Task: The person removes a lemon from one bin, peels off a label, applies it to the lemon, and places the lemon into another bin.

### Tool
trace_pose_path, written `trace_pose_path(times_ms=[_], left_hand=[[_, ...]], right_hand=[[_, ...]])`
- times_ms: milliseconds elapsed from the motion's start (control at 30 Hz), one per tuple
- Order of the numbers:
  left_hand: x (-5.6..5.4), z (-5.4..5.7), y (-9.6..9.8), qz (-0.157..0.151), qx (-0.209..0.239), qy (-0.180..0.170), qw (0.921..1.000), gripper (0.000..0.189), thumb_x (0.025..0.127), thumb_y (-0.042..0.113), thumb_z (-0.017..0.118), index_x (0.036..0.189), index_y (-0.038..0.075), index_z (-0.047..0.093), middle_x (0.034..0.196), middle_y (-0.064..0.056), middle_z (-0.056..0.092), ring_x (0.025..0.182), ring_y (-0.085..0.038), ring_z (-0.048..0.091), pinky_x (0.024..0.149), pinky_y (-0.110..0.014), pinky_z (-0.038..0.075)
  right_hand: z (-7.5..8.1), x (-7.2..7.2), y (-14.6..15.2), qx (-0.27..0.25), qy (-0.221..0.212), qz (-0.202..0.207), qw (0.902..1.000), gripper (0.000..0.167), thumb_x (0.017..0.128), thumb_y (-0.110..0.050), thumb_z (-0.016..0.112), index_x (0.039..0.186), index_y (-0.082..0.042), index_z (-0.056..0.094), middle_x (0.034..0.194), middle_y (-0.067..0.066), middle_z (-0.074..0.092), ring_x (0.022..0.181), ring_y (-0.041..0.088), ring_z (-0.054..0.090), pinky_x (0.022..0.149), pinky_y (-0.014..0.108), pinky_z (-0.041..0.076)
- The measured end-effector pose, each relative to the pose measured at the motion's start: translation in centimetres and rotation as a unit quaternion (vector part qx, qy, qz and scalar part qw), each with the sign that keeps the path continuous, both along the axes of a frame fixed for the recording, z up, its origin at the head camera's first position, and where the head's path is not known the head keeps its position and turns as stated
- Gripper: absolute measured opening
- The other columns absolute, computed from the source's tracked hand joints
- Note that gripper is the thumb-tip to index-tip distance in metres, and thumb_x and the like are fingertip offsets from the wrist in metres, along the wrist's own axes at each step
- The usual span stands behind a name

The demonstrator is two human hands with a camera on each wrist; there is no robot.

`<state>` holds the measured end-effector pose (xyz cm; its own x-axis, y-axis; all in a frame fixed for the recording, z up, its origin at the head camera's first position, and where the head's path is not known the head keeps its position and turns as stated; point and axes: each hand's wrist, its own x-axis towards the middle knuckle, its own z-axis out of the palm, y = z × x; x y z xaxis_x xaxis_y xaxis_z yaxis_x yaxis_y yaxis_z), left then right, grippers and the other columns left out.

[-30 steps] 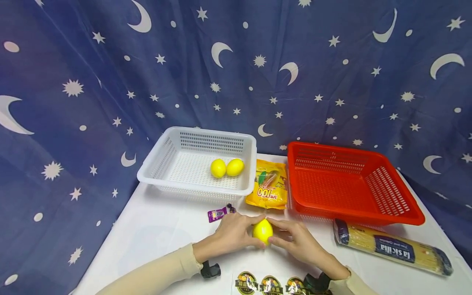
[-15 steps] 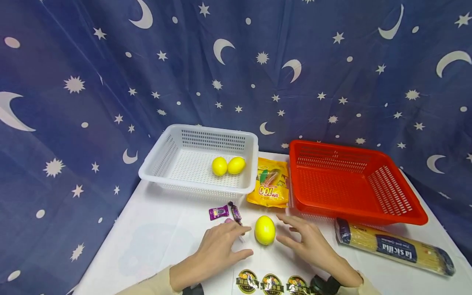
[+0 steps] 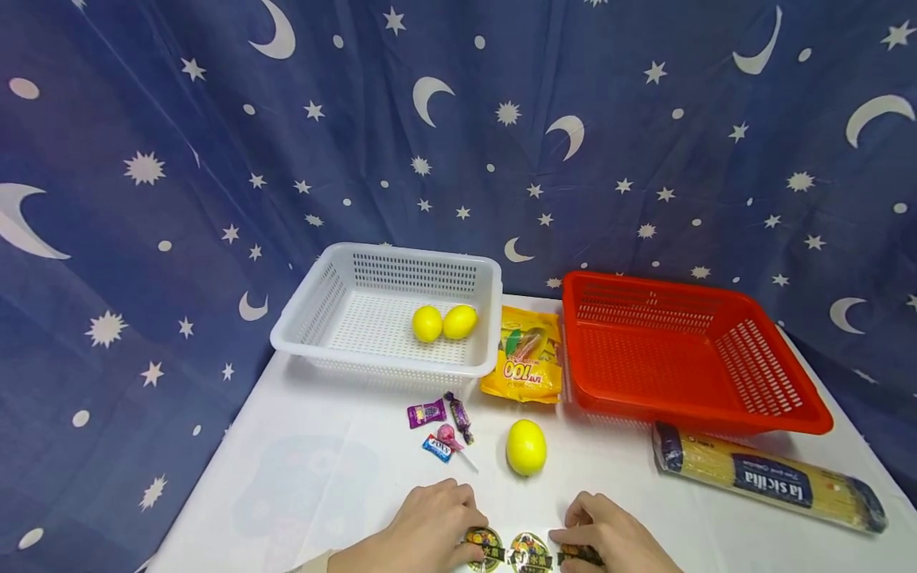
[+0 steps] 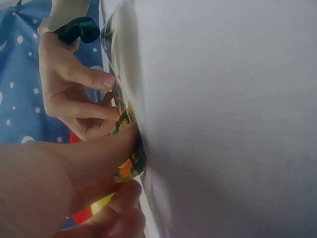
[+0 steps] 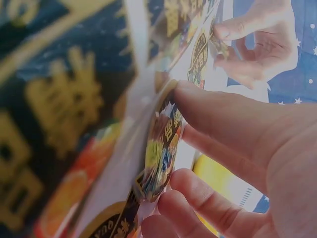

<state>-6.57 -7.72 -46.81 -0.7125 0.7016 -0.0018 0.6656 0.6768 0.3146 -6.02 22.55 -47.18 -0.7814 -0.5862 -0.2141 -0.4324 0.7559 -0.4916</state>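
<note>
Both hands are at a sheet of round fruit stickers at the table's near edge. My left hand pinches the sheet at its left sticker, thumb and fingers bent around it. Over the right sticker, my right hand has its fingers curled. In the right wrist view, its thumb and fingers grip a black-and-gold sticker. The left wrist view shows a sticker between the left thumb and fingers. A yellow lemon lies just beyond the hands, touched by neither.
A white basket holding two lemons stands back left; a red basket is back right. Between them lies a yellow snack bag. Wrapped candies and a lollipop lie mid-table. A spaghetti pack is at right.
Both hands have let go of the lemon and drawn back toward the near edge, onto the sticker sheet. The lemon now stands alone, shifted slightly right. The lollipop and a blue candy have become visible.
</note>
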Motion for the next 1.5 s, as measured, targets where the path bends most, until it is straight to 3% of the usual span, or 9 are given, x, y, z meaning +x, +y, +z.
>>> trace_pose_path(times_ms=[100,233,333,467,567,667,1033,1267,1500], left_hand=[[-0.1,0.0,0.2,0.006,0.026,-0.017,0.9995,0.016,0.084,0.041,0.083,0.093,0.029,0.077,0.078,0.019,0.060,0.073,0.006,0.047,0.059,-0.013,0.036],[-0.4,0.5,0.1,0.016,0.093,-0.102,0.9903,0.014,0.085,0.031,0.084,0.084,0.027,0.070,0.072,0.023,0.057,0.066,0.010,0.045,0.062,-0.012,0.038],[-1.1,1.3,-0.1,0.040,0.195,-0.197,0.9601,0.013,0.087,0.025,0.082,0.085,0.024,0.070,0.074,0.019,0.063,0.067,0.010,0.052,0.064,-0.013,0.045],[-2.9,2.0,0.4,0.079,0.314,-0.269,0.9071,0.008,0.089,0.020,0.079,0.089,0.017,0.072,0.082,0.007,0.070,0.071,0.003,0.060,0.062,-0.017,0.051],[-4.4,2.0,1.5,0.103,0.355,-0.288,0.8836,0.009,0.092,0.018,0.077,0.095,0.011,0.072,0.089,-0.002,0.073,0.071,-0.003,0.062,0.058,-0.019,0.052],[-5.7,1.7,2.8,0.126,0.375,-0.287,0.8726,0.014,0.093,0.018,0.075,0.102,0.007,0.073,0.095,-0.007,0.074,0.072,-0.007,0.064,0.057,-0.020,0.053],[-8.5,0.3,4.5,0.189,0.356,-0.214,0.8897,0.019,0.088,0.023,0.081,0.106,0.019,0.073,0.099,-0.002,0.075,0.070,-0.006,0.064,0.057,-0.023,0.052],[-8.4,-0.2,4.8,0.169,0.326,-0.108,0.9238,0.016,0.087,0.024,0.082,0.103,0.020,0.080,0.110,0.002,0.074,0.074,0.001,0.065,0.063,-0.017,0.053],[-8.1,-0.4,4.9,0.139,0.300,-0.028,0.9434,0.016,0.089,0.024,0.080,0.102,0.016,0.082,0.106,0.001,0.080,0.091,-0.009,0.074,0.078,-0.016,0.051]], right_hand=[[0.1,0.0,-0.1,-0.001,-0.001,-0.003,1.0000,0.031,0.087,-0.045,0.078,0.113,-0.027,0.081,0.093,-0.018,0.051,0.082,-0.004,0.039,0.068,0.019,0.040],[0.8,-0.3,-0.2,-0.005,-0.030,-0.018,0.9994,0.031,0.087,-0.045,0.078,0.112,-0.027,0.081,0.093,-0.020,0.053,0.081,-0.005,0.041,0.070,0.018,0.043],[1.6,-0.9,-0.5,-0.046,-0.007,-0.047,0.9978,0.031,0.087,-0.043,0.080,0.110,-0.024,0.080,0.091,-0.019,0.059,0.078,-0.004,0.048,0.067,0.018,0.046],[2.2,-2.6,-1.5,-0.118,0.101,-0.092,0.9836,0.046,0.083,-0.041,0.084,0.120,-0.016,0.073,0.098,-0.008,0.070,0.079,0.003,0.061,0.061,0.017,0.050],[2.0,-4.3,-2.2,-0.138,0.141,-0.107,0.9746,0.066,0.080,-0.041,0.087,0.134,-0.011,0.065,0.112,0.002,0.071,0.084,0.010,0.068,0.060,0.017,0.052],[1.6,-5.6,-2.8,-0.146,0.128,-0.102,0.9757,0.074,0.079,-0.039,0.088,0.141,-0.009,0.060,0.121,0.007,0.071,0.086,0.014,0.069,0.060,0.017,0.053],[0.9,-6.9,-3.8,-0.161,0.147,-0.084,0.9723,0.066,0.074,-0.027,0.092,0.134,-0.018,0.067,0.124,0.002,0.075,0.084,0.012,0.071,0.067,0.024,0.056],[1.2,-7.0,-3.6,-0.162,0.124,-0.107,0.9730,0.068,0.073,-0.032,0.093,0.134,-0.017,0.068,0.126,0.003,0.074,0.090,0.015,0.073,0.066,0.021,0.056],[0.8,-7.3,-3.3,-0.239,0.167,-0.104,0.9508,0.024,0.087,-0.016,0.082,0.109,-0.008,0.080,0.116,0.014,0.078,0.099,0.034,0.076,0.059,0.014,0.056]])
